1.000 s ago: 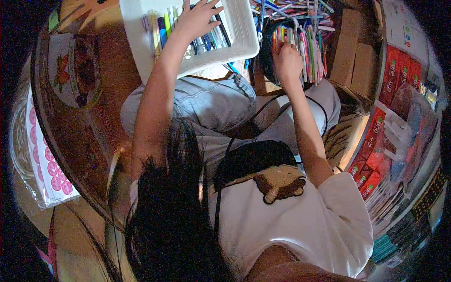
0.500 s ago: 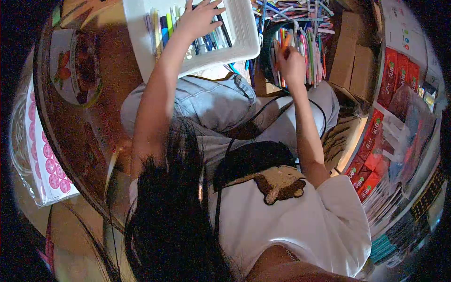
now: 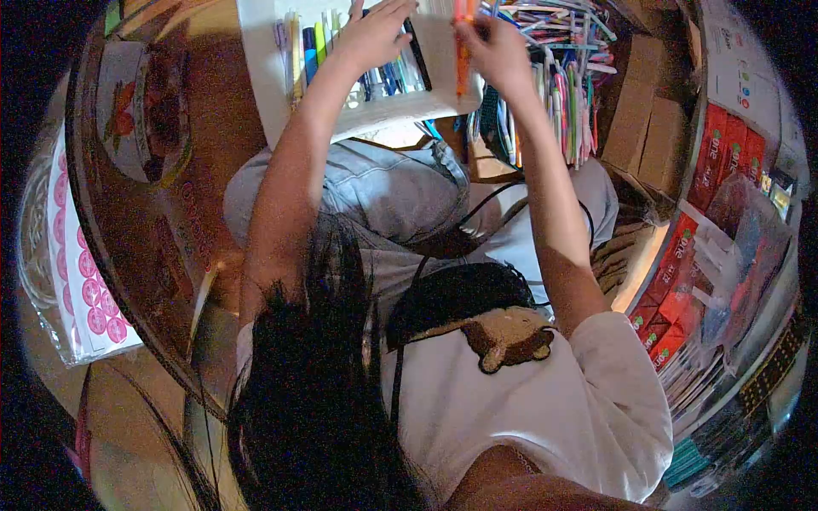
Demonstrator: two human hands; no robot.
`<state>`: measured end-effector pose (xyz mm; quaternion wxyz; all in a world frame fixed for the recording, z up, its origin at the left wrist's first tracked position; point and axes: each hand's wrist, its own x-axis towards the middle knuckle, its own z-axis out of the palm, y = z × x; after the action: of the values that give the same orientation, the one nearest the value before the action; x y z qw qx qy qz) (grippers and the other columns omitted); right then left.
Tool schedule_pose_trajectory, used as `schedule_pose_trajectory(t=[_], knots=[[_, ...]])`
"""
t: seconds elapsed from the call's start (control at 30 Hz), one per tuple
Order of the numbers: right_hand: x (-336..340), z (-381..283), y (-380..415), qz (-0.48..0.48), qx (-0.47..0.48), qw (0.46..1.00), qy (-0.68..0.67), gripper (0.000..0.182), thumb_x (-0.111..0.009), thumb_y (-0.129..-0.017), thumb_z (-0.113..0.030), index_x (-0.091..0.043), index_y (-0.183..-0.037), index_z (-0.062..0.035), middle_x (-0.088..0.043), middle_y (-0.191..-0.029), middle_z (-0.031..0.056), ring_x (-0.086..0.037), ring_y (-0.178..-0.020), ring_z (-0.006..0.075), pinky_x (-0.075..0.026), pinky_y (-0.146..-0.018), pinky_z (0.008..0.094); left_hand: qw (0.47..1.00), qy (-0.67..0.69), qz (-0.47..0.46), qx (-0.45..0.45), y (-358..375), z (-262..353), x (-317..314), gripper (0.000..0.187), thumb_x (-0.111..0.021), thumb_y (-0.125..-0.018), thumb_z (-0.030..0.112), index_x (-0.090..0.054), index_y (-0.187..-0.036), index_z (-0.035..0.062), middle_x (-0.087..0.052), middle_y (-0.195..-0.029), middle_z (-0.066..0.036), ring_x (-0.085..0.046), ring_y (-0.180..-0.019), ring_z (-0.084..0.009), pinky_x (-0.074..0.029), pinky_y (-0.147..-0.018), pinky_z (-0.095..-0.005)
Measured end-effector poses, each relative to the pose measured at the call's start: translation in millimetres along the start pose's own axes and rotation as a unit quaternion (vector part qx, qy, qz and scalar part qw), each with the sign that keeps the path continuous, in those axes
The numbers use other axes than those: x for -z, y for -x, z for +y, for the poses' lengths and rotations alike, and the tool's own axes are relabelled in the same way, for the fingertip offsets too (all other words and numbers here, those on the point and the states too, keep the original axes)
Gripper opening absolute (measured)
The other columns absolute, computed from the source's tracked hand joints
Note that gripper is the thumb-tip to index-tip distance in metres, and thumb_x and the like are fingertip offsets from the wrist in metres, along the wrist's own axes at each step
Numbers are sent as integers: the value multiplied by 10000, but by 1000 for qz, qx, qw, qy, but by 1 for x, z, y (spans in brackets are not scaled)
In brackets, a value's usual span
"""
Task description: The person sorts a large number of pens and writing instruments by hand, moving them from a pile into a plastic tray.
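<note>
A white plastic tray [image 3: 294,129] rests over my lap, with pens in a row inside it [image 3: 320,43]. My left hand [image 3: 375,38] lies over these pens, fingers stretched out, palm down. Above the tray's right edge, my right hand [image 3: 498,55] pinches an orange pen [image 3: 462,64] that stands lengthwise in this view. Just right of that hand, a dark basket [image 3: 489,119] holds many colourful pens [image 3: 562,106], packed upright.
Behind the basket lies a heap of more pens [image 3: 545,21]. Cardboard boxes [image 3: 635,102] stand to the right, beside red packs of paper [image 3: 682,247]. On the left are a brown round-edged table [image 3: 128,247] and a sheet of pink round stickers [image 3: 85,264].
My right hand has moved from the basket up and left to the tray's edge, bringing the orange pen out. My left hand stays over the tray, its fingers now closer together.
</note>
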<state>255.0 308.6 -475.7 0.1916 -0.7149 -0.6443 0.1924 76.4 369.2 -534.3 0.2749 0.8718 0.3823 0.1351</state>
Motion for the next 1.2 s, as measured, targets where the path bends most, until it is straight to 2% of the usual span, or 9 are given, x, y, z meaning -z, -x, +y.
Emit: schedule_pose_trajectory(t=[0.03, 0.13, 0.2, 0.33, 0.43, 0.53, 0.63, 0.83, 1.2], knots=[[-12, -5, -9, -26, -7, 998, 61, 333, -566, -834, -315, -634, -865, 9, -621, -702, 173, -622, -654, 295, -475, -611, 349, 999, 36, 26, 13, -1, -3, -2, 548, -511, -772, 68, -340, -1286, -11, -352, -1341, -171, -307, -1256, -310, -178, -1058, -474], [-37, -19, -17, 33, 15, 995, 95, 219, -561, -780, -204, -653, -795, -6, -612, -730, 223, -617, -694, 363, -496, -649, 428, 989, 85, 114, 39, -6, -11, -6, 483, -456, -761, -11, -367, -1235, -48, -396, -1253, -254, -389, -1159, -381, -309, -1001, -407], [-56, -21, -25, 42, -33, 987, 153, 165, -562, -739, -133, -651, -758, 4, -616, -743, 232, -619, -704, 378, -507, -654, 446, 984, 104, 139, 50, -8, -12, -6, 463, -458, -765, -8, -382, -1220, -44, -410, -1234, -255, -401, -1143, -383, -319, -988, -412], [-63, -16, -22, 11, 3, 984, 180, 210, -630, -722, -196, -619, -708, 13, -603, -743, 247, -598, -705, 411, -498, -654, 444, 980, 98, 162, 62, -7, -4, -3, 410, -460, -780, 15, -421, -1187, -29, -461, -1179, -245, -423, -1116, -379, -343, -965, -409], [-65, -11, -20, 20, 17, 985, 170, 158, -650, -691, -139, -621, -714, 14, -600, -729, 245, -600, -707, 404, -502, -640, 443, 980, 93, 151, 86, -7, 0, 9, 401, -462, -789, 40, -446, -1186, -12, -489, -1183, -200, -434, -1126, -340, -345, -961, -426], [-69, 0, -20, 17, 20, 985, 173, 114, -645, -665, -82, -618, -705, 21, -597, -707, 241, -601, -705, 398, -505, -642, 444, 997, -20, 70, 20, -4, 3, 13, 409, -471, -790, 60, -460, -1197, 10, -502, -1205, -146, -440, -1144, -289, -314, -977, -460], [-58, -7, -15, -5, 0, 986, 168, 105, -627, -676, -82, -627, -719, 15, -599, -709, 238, -602, -712, 395, -505, -654, 444, 995, -77, 69, -12, -2, -1, 1, 436, -486, -782, 53, -459, -1217, 33, -488, -1238, -122, -433, -1166, -256, -270, -997, -495], [-62, -5, -20, 25, -7, 984, 176, 121, -582, -704, -92, -647, -762, -9, -601, -733, 242, -603, -733, 395, -503, -667, 451, 993, 2, 113, 36, -1, 3, 4, 411, -478, -790, 46, -466, -1201, 34, -501, -1210, -136, -419, -1178, -266, -246, -1010, -498], [-50, -25, -15, 6, -11, 978, 207, 105, -584, -713, -71, -638, -767, 2, -620, -782, 221, -632, -746, 356, -519, -652, 428, 986, 33, 162, 19, -5, -3, 2, 280, -473, -800, 73, -553, -1057, -3, -536, -1094, -176, -475, -1064, -318, -320, -942, -424]])
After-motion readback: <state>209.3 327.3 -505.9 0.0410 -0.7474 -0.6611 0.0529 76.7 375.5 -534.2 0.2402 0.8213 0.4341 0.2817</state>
